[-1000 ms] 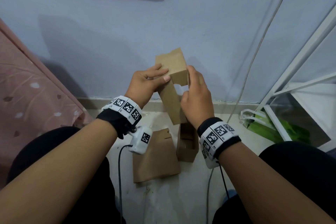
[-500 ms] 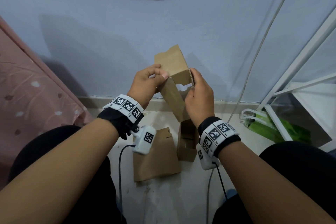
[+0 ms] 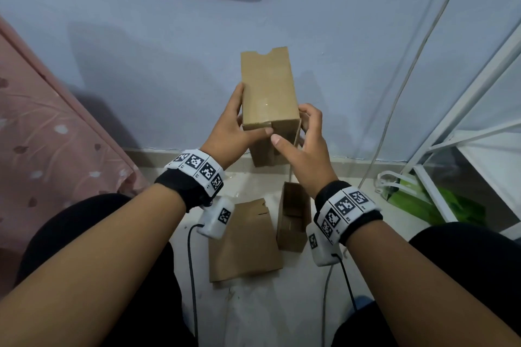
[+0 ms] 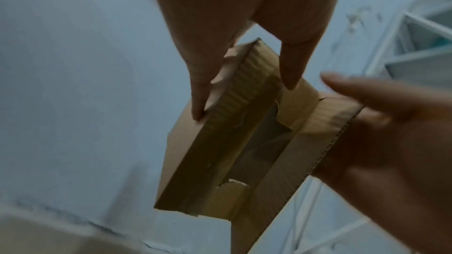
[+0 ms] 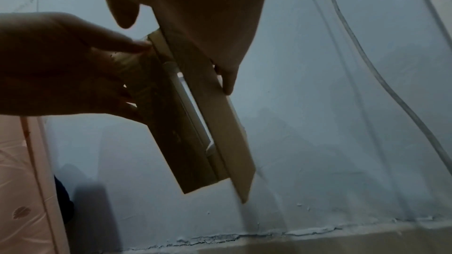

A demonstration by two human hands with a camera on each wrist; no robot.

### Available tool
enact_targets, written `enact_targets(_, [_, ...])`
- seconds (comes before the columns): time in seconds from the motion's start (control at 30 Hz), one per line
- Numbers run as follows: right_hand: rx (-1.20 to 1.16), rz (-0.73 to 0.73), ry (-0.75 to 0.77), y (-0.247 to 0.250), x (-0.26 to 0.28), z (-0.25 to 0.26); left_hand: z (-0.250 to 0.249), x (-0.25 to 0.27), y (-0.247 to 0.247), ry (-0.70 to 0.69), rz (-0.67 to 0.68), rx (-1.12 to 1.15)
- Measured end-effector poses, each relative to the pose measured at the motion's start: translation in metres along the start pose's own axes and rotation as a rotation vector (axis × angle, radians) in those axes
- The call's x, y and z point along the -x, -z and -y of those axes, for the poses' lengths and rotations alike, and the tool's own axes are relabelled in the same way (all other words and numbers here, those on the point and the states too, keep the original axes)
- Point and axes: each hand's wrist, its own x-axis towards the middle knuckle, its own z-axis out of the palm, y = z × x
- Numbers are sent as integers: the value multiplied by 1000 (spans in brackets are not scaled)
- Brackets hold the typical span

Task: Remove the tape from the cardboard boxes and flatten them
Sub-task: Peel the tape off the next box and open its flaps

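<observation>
I hold a brown cardboard box upright in front of the wall, a broad face towards me. My left hand grips its left side, thumb on the lower front edge. My right hand hooks its fingers round a loose flap at the lower right, thumb clear. In the left wrist view the box is open at one end, with wrinkled glossy tape along a narrow face between the left hand's fingers. In the right wrist view the flap stands apart from the box.
On the floor between my knees lie a flattened box and an open box. A pink patterned cloth is at the left. At the right stand a white rack and a green bag. A cable hangs down the wall.
The box has turned from tilted to upright and risen. My left hand slid from its top corner to the lower left side. My right hand shifted onto the loose flap.
</observation>
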Motion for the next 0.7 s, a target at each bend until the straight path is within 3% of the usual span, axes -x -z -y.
enact_targets(0.2, [-224,-95,-184,5,-5,10,1,4,7,-132,31,-248])
enact_targets(0.33, [-340,-169,-290,9,-11,10,-3,7,1,-242,133,-361])
enact_targets(0.47, [-239,-154,-241,6,-6,6,-1,8,1,-239,167,-385])
enact_targets(0.7, [-65,-132,-158,2,-2,4,2,7,-2,-112,104,-360])
